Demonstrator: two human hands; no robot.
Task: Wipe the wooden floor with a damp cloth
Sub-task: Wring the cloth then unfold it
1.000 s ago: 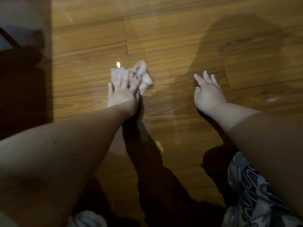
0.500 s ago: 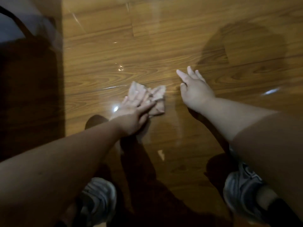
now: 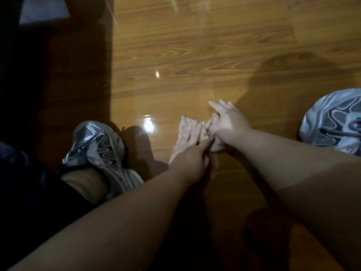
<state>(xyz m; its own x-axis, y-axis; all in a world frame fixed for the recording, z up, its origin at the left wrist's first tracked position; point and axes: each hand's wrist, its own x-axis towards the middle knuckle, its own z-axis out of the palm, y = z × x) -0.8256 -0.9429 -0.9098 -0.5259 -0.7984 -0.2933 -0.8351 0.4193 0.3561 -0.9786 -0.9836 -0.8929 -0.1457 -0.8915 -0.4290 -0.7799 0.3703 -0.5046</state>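
Since the earlier frame, the cloth [image 3: 185,121] is drawn nearer the body, between left shoe [image 3: 97,145] and right shoe [image 3: 332,122], and the right hand [image 3: 229,123] is brought onto its right edge. The cloth is pressed on the floor [image 3: 195,55] by the left hand [image 3: 188,147], fingers straight. The right hand's fingers are held straight too, reaching past the cloth.

Your left hand [image 3: 188,147] lies on the cloth [image 3: 185,123] on the floor [image 3: 195,55], your right hand [image 3: 228,122] touches the cloth's right side just beside it, and both sit between your shoes, the left shoe [image 3: 97,145] nearer, the right shoe [image 3: 332,122] well off right
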